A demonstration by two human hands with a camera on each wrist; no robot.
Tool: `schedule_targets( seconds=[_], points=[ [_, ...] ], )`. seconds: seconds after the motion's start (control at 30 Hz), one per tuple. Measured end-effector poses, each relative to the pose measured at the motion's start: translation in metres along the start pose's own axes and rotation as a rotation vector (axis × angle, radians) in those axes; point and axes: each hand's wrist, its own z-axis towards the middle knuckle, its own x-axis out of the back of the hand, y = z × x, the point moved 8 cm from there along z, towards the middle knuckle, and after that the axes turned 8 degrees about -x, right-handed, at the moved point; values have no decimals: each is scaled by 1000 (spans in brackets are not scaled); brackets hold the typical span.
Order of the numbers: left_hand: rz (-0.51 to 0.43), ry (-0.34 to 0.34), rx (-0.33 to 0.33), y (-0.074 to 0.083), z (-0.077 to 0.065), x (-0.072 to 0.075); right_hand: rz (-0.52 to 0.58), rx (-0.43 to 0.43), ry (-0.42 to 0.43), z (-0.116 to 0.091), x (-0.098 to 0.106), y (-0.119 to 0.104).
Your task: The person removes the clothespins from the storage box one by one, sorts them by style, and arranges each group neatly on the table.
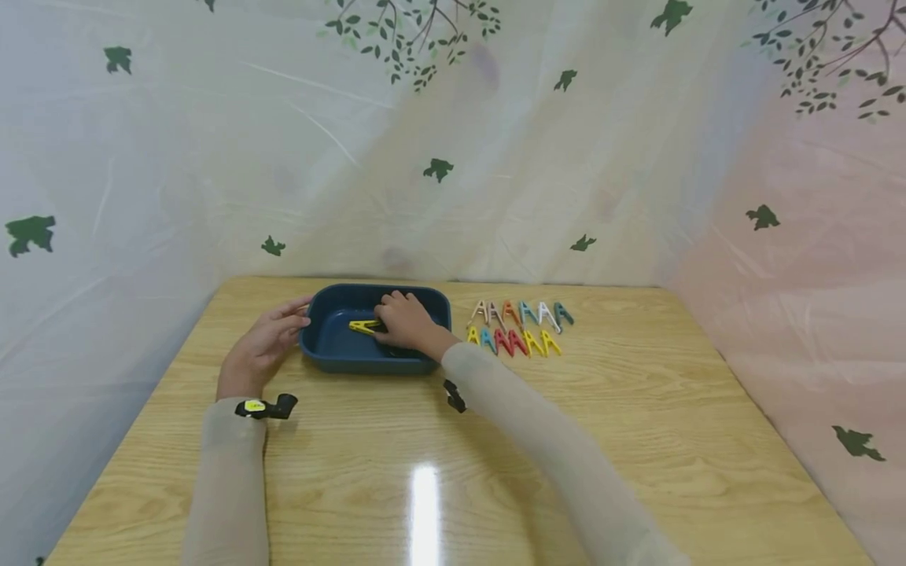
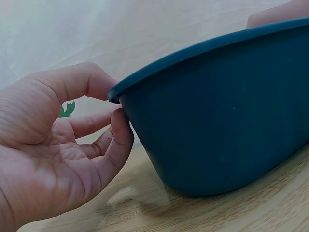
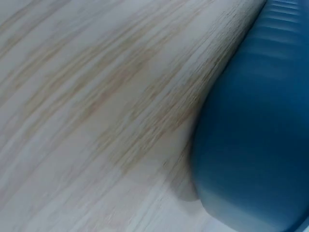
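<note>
A dark blue plastic tub (image 1: 375,365) sits toward the back of the table. My left hand (image 1: 263,346) pinches its left rim; in the left wrist view, the thumb of that hand (image 2: 63,130) meets the rim's edge and the curled fingers sit under it. Inside the tub is my right hand (image 1: 409,322), its fingers bent around the rear of a yellow clip with dark parts (image 1: 363,326). The clip's V-shaped front points left out of that grip. Only the tub's outer wall (image 3: 256,125) and wood show in the right wrist view; the fingers are hidden there.
Right of the tub, several small plastic clothespins lie in two rows: a back row with an orange clothespin (image 1: 510,313) and a white one (image 1: 546,316), and a front row with a red one (image 1: 518,343). Behind the wooden table (image 1: 637,409) hangs a printed curtain (image 1: 495,220).
</note>
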Motion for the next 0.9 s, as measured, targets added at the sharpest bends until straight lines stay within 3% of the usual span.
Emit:
schedule_targets(
  seconds=[0.23,0.53,0.9],
  points=[
    [-14,-1,-16,4,0,0,-27,29,60,-9,11,6],
    [24,-16,-15,2,0,1,33,81,152,-25,24,20],
    [57,-16,-9,0,0,0,39,164,338,-56,49,38]
  ],
)
